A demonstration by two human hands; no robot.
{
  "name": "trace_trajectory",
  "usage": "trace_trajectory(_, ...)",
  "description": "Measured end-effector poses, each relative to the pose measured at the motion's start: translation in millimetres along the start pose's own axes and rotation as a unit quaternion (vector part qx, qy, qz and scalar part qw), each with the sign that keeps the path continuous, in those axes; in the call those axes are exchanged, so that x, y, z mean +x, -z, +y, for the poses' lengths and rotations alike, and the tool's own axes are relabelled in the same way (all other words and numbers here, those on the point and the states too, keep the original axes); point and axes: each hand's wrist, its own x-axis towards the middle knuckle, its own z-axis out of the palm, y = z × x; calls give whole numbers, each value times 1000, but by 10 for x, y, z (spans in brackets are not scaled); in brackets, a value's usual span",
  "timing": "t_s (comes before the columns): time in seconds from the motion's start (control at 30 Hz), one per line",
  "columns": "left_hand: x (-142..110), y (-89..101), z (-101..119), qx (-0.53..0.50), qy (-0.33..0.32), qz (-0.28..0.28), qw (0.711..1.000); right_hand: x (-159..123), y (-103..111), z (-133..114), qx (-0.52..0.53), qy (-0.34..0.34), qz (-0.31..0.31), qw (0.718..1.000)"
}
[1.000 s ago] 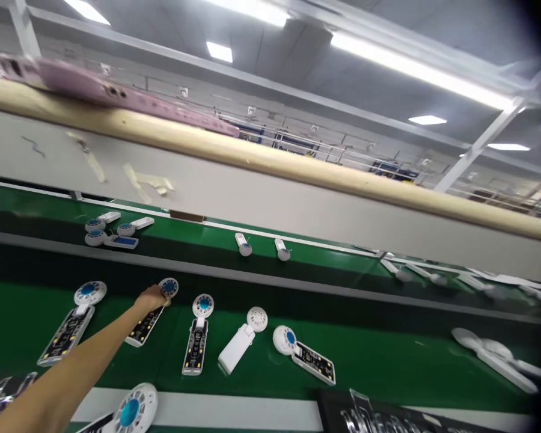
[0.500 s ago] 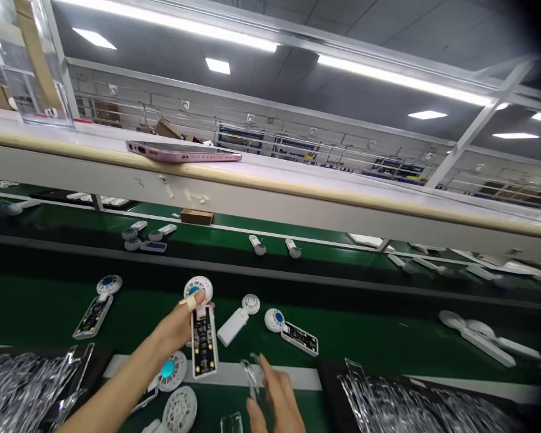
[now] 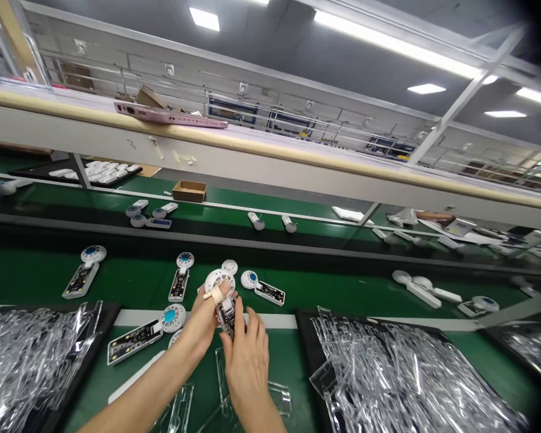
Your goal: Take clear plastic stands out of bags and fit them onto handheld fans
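My left hand point(image 3: 202, 319) grips a small hand-held fan unit point(image 3: 220, 288) with a round white head and an exposed circuit board, held above the green work surface. A strip of tape wraps one left finger. My right hand point(image 3: 246, 355) is closed on the board end of the same unit, fingers pressed against it; whether they also hold a clear part is hidden. More fan units lie on the belt beyond: one point(image 3: 180, 278) to the left, one point(image 3: 264, 287) to the right. Another unit point(image 3: 142, 331) rests by my left forearm.
Black trays piled with clear plastic parts sit at the left point(image 3: 31, 355) and right point(image 3: 401, 373). Clear pieces point(image 3: 225, 397) lie under my hands. A green conveyor point(image 3: 342, 282) runs across, carrying more fans. A pink phone point(image 3: 169, 116) lies on the overhead shelf; a small cardboard box point(image 3: 189, 190) behind.
My left hand drew the fan unit back from the belt toward me. My right hand came up and closed on its board end. The view tilted down.
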Motion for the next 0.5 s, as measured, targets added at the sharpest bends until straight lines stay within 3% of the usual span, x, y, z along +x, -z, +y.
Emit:
trace_trajectory(0.17,-58,-25,-69,-30,-14,-22,999,32,175,100,25,-14,-83,996)
trace_trajectory(0.27,-102,27,-191,-38,18,-64,997,35,258,160,13,26,-87,996)
trace_trajectory(0.37,-122,122,-313,39,56,-74,995,-20,279,213,34,50,-87,994)
trace_trajectory(0.43,-146,155,-368,87,38,-48,994,-39,280,237,96,24,-82,992)
trace_trajectory(0.5,-192,139,-403,97,3,-4,995,-3,265,260,183,-59,-45,980)
